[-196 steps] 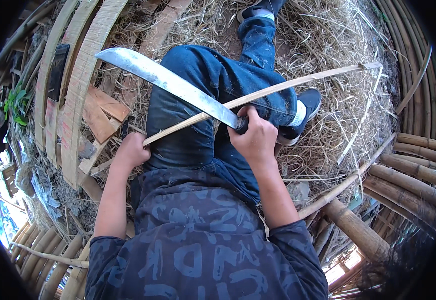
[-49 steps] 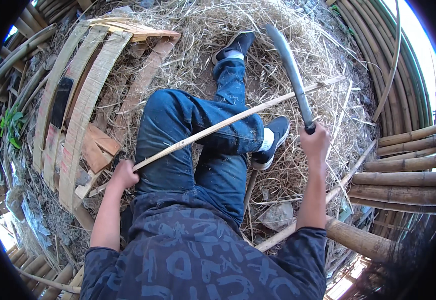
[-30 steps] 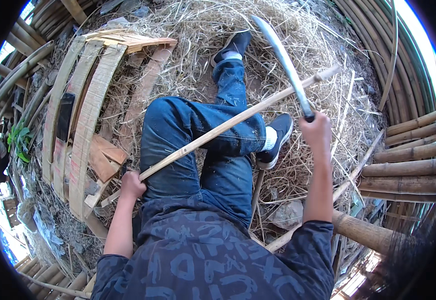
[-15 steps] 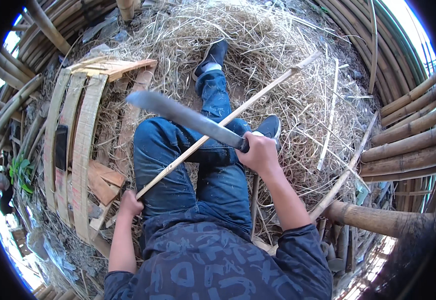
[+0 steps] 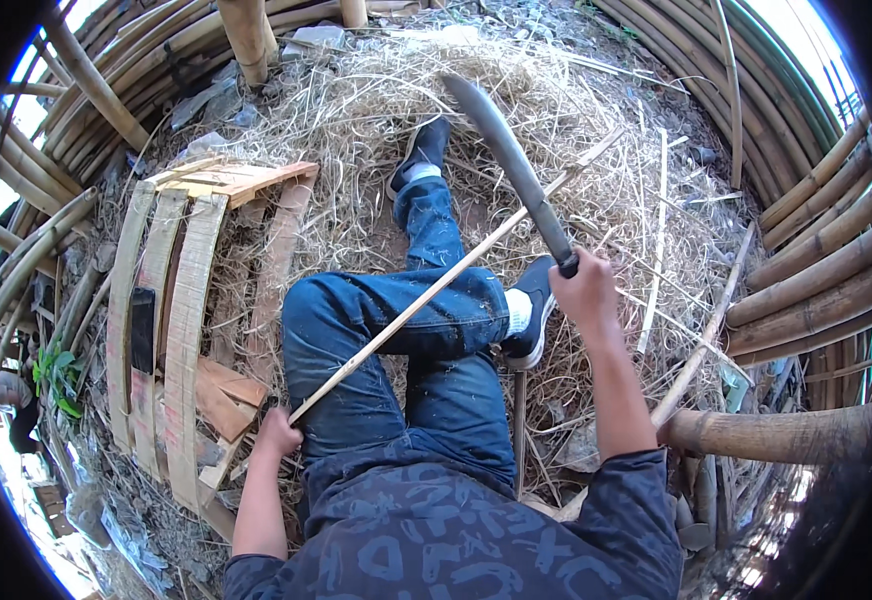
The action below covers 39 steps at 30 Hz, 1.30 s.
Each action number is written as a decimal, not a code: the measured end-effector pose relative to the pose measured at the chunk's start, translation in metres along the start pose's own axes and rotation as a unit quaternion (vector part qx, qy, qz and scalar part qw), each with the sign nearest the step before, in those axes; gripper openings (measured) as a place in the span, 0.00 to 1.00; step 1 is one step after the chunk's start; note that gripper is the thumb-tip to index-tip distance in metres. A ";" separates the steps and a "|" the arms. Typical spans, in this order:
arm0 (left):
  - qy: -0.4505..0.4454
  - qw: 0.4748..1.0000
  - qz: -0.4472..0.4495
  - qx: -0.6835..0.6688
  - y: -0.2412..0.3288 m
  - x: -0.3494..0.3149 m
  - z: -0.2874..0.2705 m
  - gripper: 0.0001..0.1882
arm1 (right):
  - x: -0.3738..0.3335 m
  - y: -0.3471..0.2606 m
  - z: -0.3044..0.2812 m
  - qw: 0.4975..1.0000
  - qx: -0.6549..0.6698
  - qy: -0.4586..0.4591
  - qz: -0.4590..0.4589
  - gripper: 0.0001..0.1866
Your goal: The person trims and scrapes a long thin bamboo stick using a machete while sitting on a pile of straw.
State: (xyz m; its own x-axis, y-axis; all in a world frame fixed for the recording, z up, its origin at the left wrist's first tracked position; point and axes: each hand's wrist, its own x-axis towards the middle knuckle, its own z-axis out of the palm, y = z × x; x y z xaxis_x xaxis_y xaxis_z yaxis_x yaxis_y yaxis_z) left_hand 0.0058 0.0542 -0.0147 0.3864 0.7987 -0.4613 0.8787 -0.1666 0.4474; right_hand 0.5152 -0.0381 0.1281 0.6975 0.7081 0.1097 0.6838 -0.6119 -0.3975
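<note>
My right hand (image 5: 588,288) is closed round the dark handle of a machete (image 5: 516,160). Its long grey blade points away from me and crosses the upper part of a pale bamboo strip (image 5: 426,297). Whether the blade touches the strip I cannot tell. My left hand (image 5: 279,434) grips the strip's near end beside my left thigh. From there the strip runs slantwise over my jeans to the far right, where a rougher, thicker piece with a joint (image 5: 596,150) shows near its end.
Curly shavings (image 5: 376,110) cover the ground around my feet. At the left stands a slatted wooden crate (image 5: 192,340) with a black phone-like object (image 5: 143,330) on it. Stacked bamboo poles (image 5: 806,300) line the right side, with a thick pole (image 5: 746,436) near my right elbow.
The machete has moved right and away along the strip, and its tip has swung from the left to point forward. My left hand still grips the strip's near end.
</note>
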 end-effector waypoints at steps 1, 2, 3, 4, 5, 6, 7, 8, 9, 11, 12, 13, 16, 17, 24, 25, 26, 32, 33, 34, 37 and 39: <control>-0.003 1.000 0.007 -0.009 -0.005 0.001 0.001 0.11 | -0.005 -0.005 0.004 0.999 0.035 0.000 -0.016 0.11; -0.007 1.000 0.015 -0.017 -0.009 0.002 0.003 0.11 | -0.009 -0.010 0.007 0.997 0.071 -0.001 -0.033 0.11; -0.005 1.000 0.018 -0.019 -0.012 0.003 0.007 0.11 | -0.012 -0.013 0.010 0.993 0.106 0.000 -0.049 0.11; -0.003 1.000 0.007 -0.026 -0.007 0.003 0.006 0.11 | -0.014 -0.017 0.011 0.991 0.080 0.021 -0.110 0.11; -0.011 1.000 0.000 -0.028 -0.007 0.003 0.005 0.11 | -0.017 -0.022 0.009 0.988 0.053 -0.012 -0.145 0.11; -0.018 0.999 -0.007 -0.030 -0.010 0.003 0.006 0.12 | -0.020 -0.028 0.007 0.982 0.025 -0.045 -0.181 0.11; -0.023 0.999 -0.004 -0.031 -0.010 0.004 0.006 0.12 | -0.022 -0.029 0.011 0.970 -0.003 -0.036 -0.241 0.10; -0.025 0.999 -0.009 -0.027 -0.005 0.004 0.004 0.12 | -0.022 -0.030 0.013 0.957 -0.064 -0.042 -0.279 0.09; -0.026 1.000 0.003 -0.010 -0.009 0.006 0.006 0.12 | -0.019 -0.026 0.015 0.948 -0.080 -0.027 -0.307 0.08; -0.032 0.999 -0.008 0.008 -0.014 0.004 0.005 0.13 | -0.006 -0.013 0.015 0.944 -0.108 -0.009 -0.310 0.07; -0.025 1.000 -0.010 0.004 -0.014 0.005 0.004 0.14 | 0.009 0.000 0.009 0.951 -0.123 -0.006 -0.283 0.06; 0.000 1.000 -0.010 -0.007 -0.032 0.004 0.012 0.14 | 0.025 0.006 0.001 0.980 -0.096 -0.002 -0.175 0.06; -0.039 0.999 -0.023 -0.027 -0.005 0.008 0.010 0.13 | 0.041 0.033 -0.024 0.996 -0.075 0.052 0.015 0.07; -0.054 0.997 -0.036 -0.029 0.009 0.009 0.000 0.13 | 0.039 0.027 -0.022 0.996 -0.071 0.053 0.012 0.08; -0.022 0.999 0.003 -0.046 -0.009 0.003 0.009 0.13 | -0.017 -0.003 0.001 0.987 -0.026 -0.055 -0.150 0.08; -0.020 0.999 0.007 -0.042 -0.009 0.005 0.008 0.13 | -0.020 -0.009 0.006 0.973 -0.054 -0.045 -0.221 0.09; -0.019 0.999 0.006 -0.033 -0.010 0.003 0.006 0.13 | -0.022 -0.013 0.010 0.953 -0.082 -0.035 -0.291 0.09; -0.003 0.999 -0.019 -0.048 -0.009 -0.001 0.012 0.13 | 0.055 0.028 -0.036 0.995 -0.095 -0.006 -0.010 0.11; -0.004 0.999 -0.037 -0.020 -0.008 0.007 0.016 0.13 | 0.056 0.029 -0.040 0.995 -0.104 -0.002 -0.003 0.12; 0.004 0.999 -0.026 -0.032 -0.010 0.007 0.017 0.13 | 0.056 0.030 -0.044 0.993 -0.114 0.002 0.007 0.13; 0.008 1.000 -0.026 -0.003 0.008 -0.003 0.003 0.12 | 0.043 0.020 -0.027 0.995 -0.093 -0.028 0.028 0.14; -0.004 0.998 -0.056 -0.016 0.004 -0.005 0.000 0.13 | 0.021 0.007 -0.014 0.997 -0.065 0.003 -0.053 0.12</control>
State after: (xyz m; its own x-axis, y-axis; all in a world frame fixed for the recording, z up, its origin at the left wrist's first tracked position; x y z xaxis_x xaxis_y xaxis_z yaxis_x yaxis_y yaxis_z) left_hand 0.0073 0.0499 -0.0111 0.2877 0.8069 -0.5159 0.9072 -0.0569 0.4169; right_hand 0.5375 -0.0328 0.1402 0.6213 0.7689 0.1510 0.7750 -0.5747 -0.2628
